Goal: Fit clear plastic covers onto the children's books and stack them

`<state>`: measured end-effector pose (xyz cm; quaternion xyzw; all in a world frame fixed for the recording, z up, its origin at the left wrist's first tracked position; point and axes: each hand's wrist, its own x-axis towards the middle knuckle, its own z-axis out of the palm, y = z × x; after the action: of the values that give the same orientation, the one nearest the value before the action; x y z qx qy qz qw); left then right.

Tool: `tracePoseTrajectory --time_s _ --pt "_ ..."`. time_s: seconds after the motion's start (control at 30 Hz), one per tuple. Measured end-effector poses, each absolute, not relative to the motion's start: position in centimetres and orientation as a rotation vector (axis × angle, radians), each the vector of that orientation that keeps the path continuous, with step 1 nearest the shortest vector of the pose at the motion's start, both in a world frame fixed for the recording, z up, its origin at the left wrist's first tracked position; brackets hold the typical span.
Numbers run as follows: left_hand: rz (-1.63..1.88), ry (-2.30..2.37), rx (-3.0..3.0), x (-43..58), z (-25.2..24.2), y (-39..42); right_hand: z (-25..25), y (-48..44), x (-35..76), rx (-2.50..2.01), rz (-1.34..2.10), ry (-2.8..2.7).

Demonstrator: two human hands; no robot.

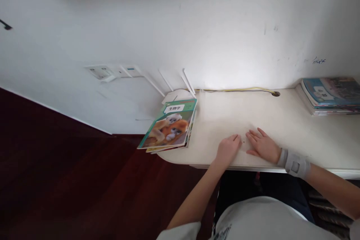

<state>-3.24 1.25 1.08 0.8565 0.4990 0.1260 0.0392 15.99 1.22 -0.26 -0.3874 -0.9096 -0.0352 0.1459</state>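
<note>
My left hand (228, 150) rests on the white desk (222, 114) near its front edge, fingers stretched forward and fairly close together, partly turned away from view. Beside it, a small gap apart, my right hand (263, 146) lies palm down on the desktop with its fingers and thumb apart. Nothing shows in either hand. A small dark dot (243, 141) marks the surface between them. A grey wristband (295, 164) is around my right wrist. Left of my hands lies a stack of books, topped by a green biology textbook (170, 123) with monkeys on its cover.
At the desk's right end sits another stack of books (332, 92). A white device with antennas (180, 94) stands behind the biology book. A thin yellow cable (242, 89) runs along the wall to a round hole (276, 93). Wall sockets (101, 72) are at the left.
</note>
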Motion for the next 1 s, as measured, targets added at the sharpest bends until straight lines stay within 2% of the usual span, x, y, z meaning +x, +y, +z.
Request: tracePoseTrajectory --time_s 0.33,0.47,0.63,0.7,0.83,1.0 --pt "0.597 1.125 2.706 2.9 -0.7 -2.7 -0.6 -7.7 22.1 -1.332 -0.112 -2.363" --pt "0.886 1.088 2.514 3.2 -0.1 -2.8 -1.4 -8.8 23.0 -1.431 -0.18 -2.284" --pt "1.508 1.647 1.848 -2.1 2.4 -1.2 -2.0 -9.1 26.1 -1.6 -0.326 -2.202" --pt "1.647 1.854 1.661 -5.2 2.6 -0.5 -2.2 -9.3 28.0 -1.677 -0.383 -2.159" --pt "1.529 2.104 1.743 -9.3 0.5 -1.0 -2.6 -9.9 30.7 -1.812 -0.447 -2.083" --pt "1.374 2.26 1.892 -8.8 -1.7 -3.0 -2.4 -10.0 29.7 -1.91 -0.442 -2.0"
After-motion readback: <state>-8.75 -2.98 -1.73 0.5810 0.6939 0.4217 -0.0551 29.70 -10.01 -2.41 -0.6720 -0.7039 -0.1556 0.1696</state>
